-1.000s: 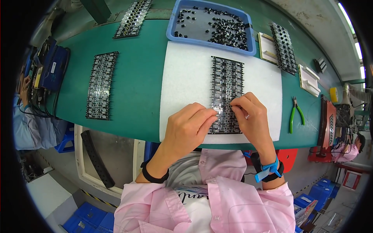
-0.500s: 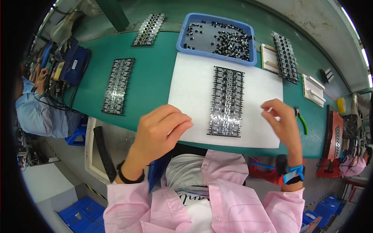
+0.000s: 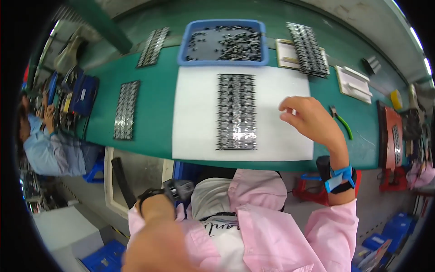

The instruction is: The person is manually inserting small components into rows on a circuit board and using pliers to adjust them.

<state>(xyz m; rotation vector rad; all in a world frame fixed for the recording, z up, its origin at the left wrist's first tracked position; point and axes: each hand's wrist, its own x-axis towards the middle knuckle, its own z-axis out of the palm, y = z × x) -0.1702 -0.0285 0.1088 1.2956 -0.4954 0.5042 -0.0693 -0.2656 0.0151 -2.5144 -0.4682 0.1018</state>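
Observation:
A panel of small black-and-silver circuit boards (image 3: 236, 112) lies lengthwise on a white foam sheet (image 3: 195, 136). My right hand (image 3: 310, 120) hovers over the sheet to the right of that panel, touching nothing. Its fingers are loosely curled, with a small gap between thumb and fingertips and nothing seen in it. Low at the left, close in front of my body, my left hand (image 3: 156, 247) is smeared by motion and its fingers cannot be made out. A blue tray (image 3: 181, 56) of many small black parts stands behind the sheet.
Two more board panels, one nearer (image 3: 126, 111) and one farther (image 3: 153, 47), lie left. Another panel (image 3: 309, 50) rests on a white fixture (image 3: 284, 49) at far right. A second fixture (image 3: 354, 85) and green-handled cutters (image 3: 342, 122) lie right. A co-worker (image 3: 56, 145) sits left.
My left hand has dropped from the sheet's left edge down toward my body. My right hand stays over the sheet's right side. The whole view has shifted, with the panel still on the sheet.

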